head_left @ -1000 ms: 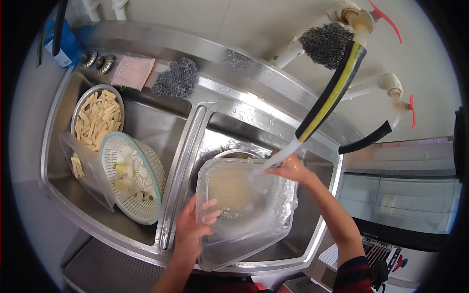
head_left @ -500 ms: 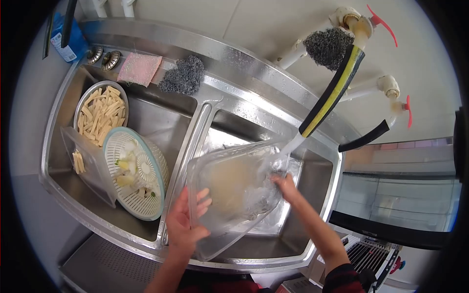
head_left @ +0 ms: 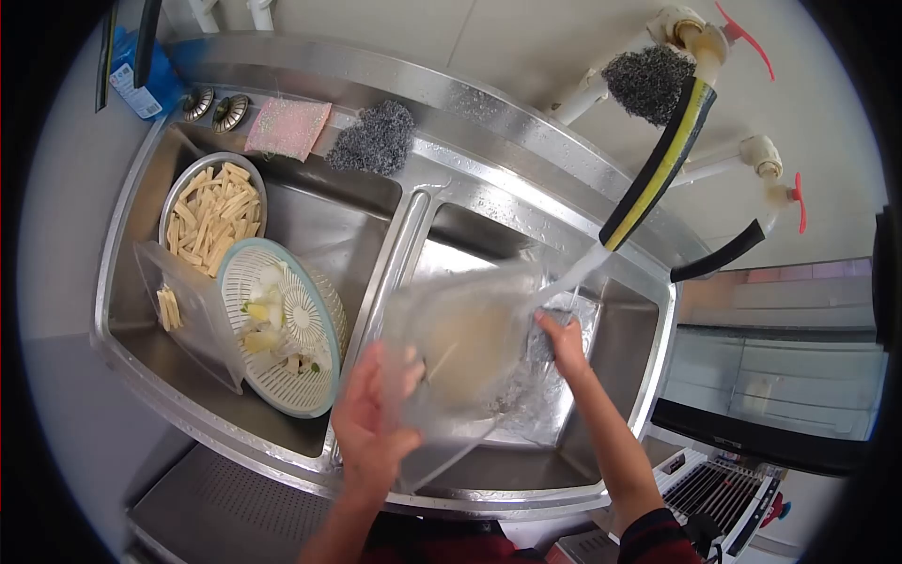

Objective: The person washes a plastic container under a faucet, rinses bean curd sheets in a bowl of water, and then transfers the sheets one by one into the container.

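Note:
My left hand (head_left: 371, 428) grips the left side of a clear plastic container (head_left: 465, 352), thumb and fingers wrapped round its edge. The container is tilted over the right sink basin and smeared by motion; a yellowish patch shows through it. Close to its right side, my right hand (head_left: 567, 343) is closed on a grey scrubbing pad (head_left: 539, 340). Water runs from a black-and-yellow hose (head_left: 658, 169) down toward the container's upper right corner.
In the left basin (head_left: 324, 221) are a metal bowl of pale cut strips (head_left: 214, 214), a tilted clear bin (head_left: 193, 315) and a colander (head_left: 324, 376) with vegetable scraps. A pink sponge (head_left: 288, 128) and steel wool (head_left: 373, 138) lie on the back ledge. A second hose (head_left: 719, 254) hangs at right.
My right hand has drawn away from the container, and the pad in it shows more clearly. The container has shifted and is now blurred. The whole view has moved slightly.

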`<state>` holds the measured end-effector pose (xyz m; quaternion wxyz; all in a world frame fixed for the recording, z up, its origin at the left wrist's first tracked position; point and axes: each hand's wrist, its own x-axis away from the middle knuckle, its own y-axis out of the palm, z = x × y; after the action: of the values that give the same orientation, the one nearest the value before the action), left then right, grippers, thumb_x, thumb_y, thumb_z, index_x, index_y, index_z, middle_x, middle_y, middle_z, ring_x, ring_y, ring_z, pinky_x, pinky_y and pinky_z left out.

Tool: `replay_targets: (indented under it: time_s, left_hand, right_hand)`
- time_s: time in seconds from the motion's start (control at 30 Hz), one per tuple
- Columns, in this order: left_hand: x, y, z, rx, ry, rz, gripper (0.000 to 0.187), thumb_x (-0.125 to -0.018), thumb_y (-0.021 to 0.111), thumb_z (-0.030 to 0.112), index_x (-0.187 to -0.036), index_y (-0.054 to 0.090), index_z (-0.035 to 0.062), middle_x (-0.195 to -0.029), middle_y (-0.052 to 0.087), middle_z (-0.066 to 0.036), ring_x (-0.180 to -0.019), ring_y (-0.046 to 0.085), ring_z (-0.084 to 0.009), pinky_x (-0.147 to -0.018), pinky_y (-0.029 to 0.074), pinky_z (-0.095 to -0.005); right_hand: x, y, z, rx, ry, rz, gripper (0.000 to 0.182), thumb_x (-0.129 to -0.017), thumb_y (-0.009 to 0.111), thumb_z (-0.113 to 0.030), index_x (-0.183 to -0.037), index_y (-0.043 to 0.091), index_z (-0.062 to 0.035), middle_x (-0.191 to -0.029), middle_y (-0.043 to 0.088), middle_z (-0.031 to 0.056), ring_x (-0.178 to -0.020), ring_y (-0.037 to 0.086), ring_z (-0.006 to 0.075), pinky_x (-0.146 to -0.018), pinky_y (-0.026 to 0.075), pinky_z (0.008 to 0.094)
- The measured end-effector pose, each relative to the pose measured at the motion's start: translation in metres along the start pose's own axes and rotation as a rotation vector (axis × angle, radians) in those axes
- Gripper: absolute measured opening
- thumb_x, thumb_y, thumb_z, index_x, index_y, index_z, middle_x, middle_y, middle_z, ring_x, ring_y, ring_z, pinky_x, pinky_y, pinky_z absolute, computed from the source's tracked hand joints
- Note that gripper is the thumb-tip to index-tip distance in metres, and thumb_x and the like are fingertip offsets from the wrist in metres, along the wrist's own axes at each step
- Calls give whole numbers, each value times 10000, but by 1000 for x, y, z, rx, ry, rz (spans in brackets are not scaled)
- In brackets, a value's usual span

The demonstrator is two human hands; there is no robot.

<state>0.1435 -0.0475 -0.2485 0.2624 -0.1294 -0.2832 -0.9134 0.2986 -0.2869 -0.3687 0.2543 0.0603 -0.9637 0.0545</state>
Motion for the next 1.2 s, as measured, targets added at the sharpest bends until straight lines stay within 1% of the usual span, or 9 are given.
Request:
replay_targets:
  time_s: [0.1,0.17,0.27,0.47,0.53,0.7,0.9,1.07,1.2]
  left_hand:
    - [-20,6,7,178,52,90,784,-469,492,-69,-1229,302,-28,-1148,459,-197,-1045,485,-286,-889,356,-341]
    - [-18,13,-1,169,105,48,779,-477,497,-69,-1230,296,-35,-1156,451,-193,-1054,476,-270,-896,347,-335]
    - [-7,27,-37,73,204,-7,768,-500,510,-61,-1233,283,-46,-1173,428,-177,-1079,444,-241,-910,327,-328]
    - [13,21,-53,-68,206,-39,774,-525,535,-54,-1245,252,-54,-1194,394,-149,-1122,382,-214,-943,280,-328]
    - [22,17,-53,-116,190,9,845,-466,488,-47,-1266,216,-22,-1224,367,-217,-1132,385,-325,-954,264,-392]
    - [28,13,-34,-2,143,38,773,-483,503,-93,-1218,264,-73,-1161,433,-201,-1107,420,-273,-939,300,-360]
    - [7,7,-57,149,209,221,781,-445,449,-37,-1208,287,-68,-1157,439,-198,-1075,450,-301,-925,315,-365]
    - [-3,9,-62,137,224,208,768,-615,629,199,-1245,248,-22,-1231,353,-200,-1110,403,-337,-923,305,-394]
    - [-9,-15,-52,297,133,106,855,-655,621,443,-1274,208,21,-1258,306,-214,-1131,375,-345,-924,300,-419]
  right_hand:
    - [18,0,20,16,85,-12,203,-730,564,-142,-886,563,-12,-841,588,74,-744,560,145,-609,460,302]
    - [31,20,8,-545,426,164,248,-747,542,-215,-931,555,-49,-837,586,46,-774,558,178,-646,460,340]
    - [55,60,44,-692,564,393,288,-742,523,-203,-1005,509,-87,-910,557,55,-823,542,215,-727,445,371]
    - [101,88,49,-649,589,3,309,-735,552,-167,-1019,505,-57,-936,558,82,-855,547,216,-746,457,386]
    - [61,58,18,-457,533,-10,294,-724,561,-162,-996,524,-56,-934,566,94,-854,549,214,-742,466,377]
    - [0,23,29,-711,435,74,295,-730,552,-185,-978,527,-28,-924,573,98,-809,562,238,-724,464,404]
    - [111,118,35,-733,481,218,317,-726,547,-28,-1035,478,-12,-931,552,89,-849,542,209,-727,447,340]
    - [159,126,8,-672,416,216,281,-731,554,-10,-1002,483,5,-884,555,84,-821,543,189,-703,442,318]
    - [159,78,7,-74,260,111,197,-740,576,-62,-909,510,16,-837,555,82,-760,511,135,-678,422,277]
